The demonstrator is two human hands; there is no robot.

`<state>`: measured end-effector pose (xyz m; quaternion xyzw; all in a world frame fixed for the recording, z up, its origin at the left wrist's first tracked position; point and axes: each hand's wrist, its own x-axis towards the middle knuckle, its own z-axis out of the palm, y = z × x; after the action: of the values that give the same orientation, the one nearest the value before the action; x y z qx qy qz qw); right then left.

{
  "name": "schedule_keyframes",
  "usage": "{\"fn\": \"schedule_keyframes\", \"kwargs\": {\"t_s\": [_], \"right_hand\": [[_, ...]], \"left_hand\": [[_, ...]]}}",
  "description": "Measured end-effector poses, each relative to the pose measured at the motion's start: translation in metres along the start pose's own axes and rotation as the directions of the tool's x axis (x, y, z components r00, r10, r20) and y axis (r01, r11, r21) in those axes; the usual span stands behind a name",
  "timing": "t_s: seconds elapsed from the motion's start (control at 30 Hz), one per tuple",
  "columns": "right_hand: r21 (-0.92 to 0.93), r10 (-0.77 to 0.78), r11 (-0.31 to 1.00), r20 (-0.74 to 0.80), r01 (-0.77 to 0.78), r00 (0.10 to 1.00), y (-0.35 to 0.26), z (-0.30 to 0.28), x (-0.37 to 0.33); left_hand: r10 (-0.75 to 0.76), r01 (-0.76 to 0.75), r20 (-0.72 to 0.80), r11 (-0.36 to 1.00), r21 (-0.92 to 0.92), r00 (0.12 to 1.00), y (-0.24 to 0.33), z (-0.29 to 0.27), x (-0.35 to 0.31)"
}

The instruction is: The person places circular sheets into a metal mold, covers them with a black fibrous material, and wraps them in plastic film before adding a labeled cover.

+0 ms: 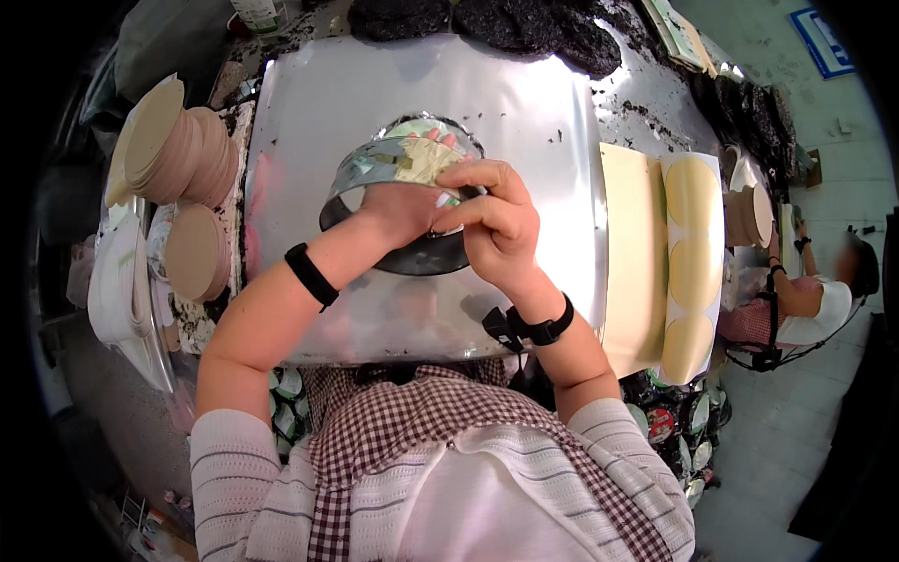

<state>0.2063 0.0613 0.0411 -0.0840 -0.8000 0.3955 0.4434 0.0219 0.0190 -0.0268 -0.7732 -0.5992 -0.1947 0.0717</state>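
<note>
Over the metal-topped work surface (534, 300), both my hands are at a round, shiny package (351, 178) with a see-through grey band, cream and green patches and a dark lower rim. My left hand (405, 208) reaches into its curve, fingertips showing past the cream patch; its thumb and palm are hidden. It seems to hold the package from within. At the right side, my right hand (501, 220) is closed, thumb and forefinger pinching the package's edge beside a small white and green piece. The right hand's other fingers are curled.
Dark crumbly discs (515, 26) lie along the far edge. Stacked tan discs (178, 150) stand at left. Cream card (629, 262) and a sheet of gold round stickers (691, 267) lie at right. Dark packages (688, 421) sit below. Another person (796, 300) works far right.
</note>
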Motion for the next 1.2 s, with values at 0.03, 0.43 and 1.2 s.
{"fn": "schedule_keyframes", "kwargs": {"t_s": [0.03,0.43,1.2], "right_hand": [[-0.034,-0.05,0.998,-0.068,0.048,0.996,-0.019,-0.017,0.002],[0.41,0.597,0.797,-0.418,-0.444,0.685,0.051,-0.156,-0.101],[-0.228,0.254,0.933,-0.131,-0.279,0.958,-0.093,-0.1,-0.069]], "left_hand": [[-0.166,0.242,0.205,0.867,-0.436,0.965,0.028,-0.042,0.011],[0.018,-0.021,0.475,1.0,0.0,0.88,-0.043,-0.081,-0.065],[0.138,0.543,0.766,0.627,-0.558,0.628,-0.098,-0.117,-0.133]]}}
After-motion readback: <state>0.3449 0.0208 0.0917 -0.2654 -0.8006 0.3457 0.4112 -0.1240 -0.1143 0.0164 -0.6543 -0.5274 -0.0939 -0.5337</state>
